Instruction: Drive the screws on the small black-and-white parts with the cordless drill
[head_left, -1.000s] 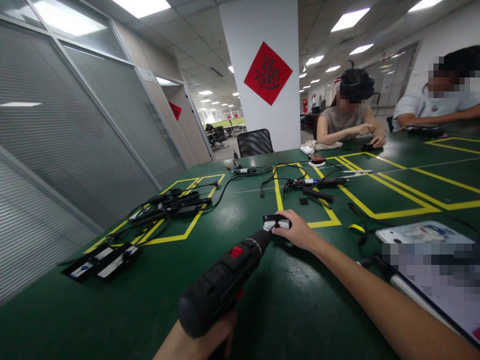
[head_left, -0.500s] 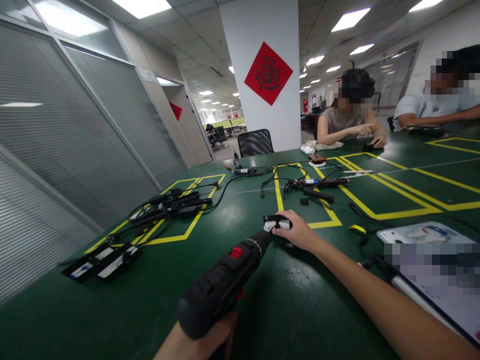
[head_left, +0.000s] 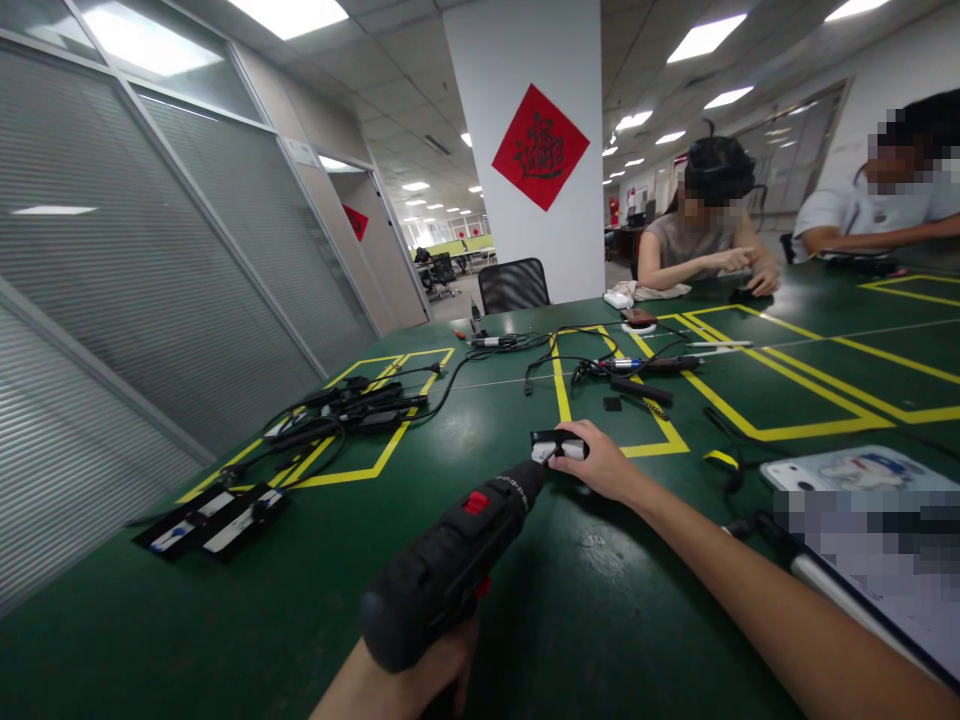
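Observation:
My left hand (head_left: 439, 655) is wrapped around the grip of a black cordless drill (head_left: 450, 565) with red switches, most of the fingers hidden below its body. The drill points away from me and slightly right. Its front end meets a small black and white part (head_left: 571, 449); the exact contact is hard to make out. With fingers closed around the right side of that part, my right hand (head_left: 600, 462) holds it just above the green table (head_left: 480, 420).
On the left lie two flat black pieces with white strips (head_left: 244, 520) and a heap of black cables (head_left: 360, 405). Further cables and a soldering-iron-like tool (head_left: 630, 364) lie ahead. At right is a phone (head_left: 862, 470). Two people (head_left: 701, 225) sit across the table.
The whole view has shifted slightly to the left, so things appear a little further right. Drill, part and both hands keep the same arrangement.

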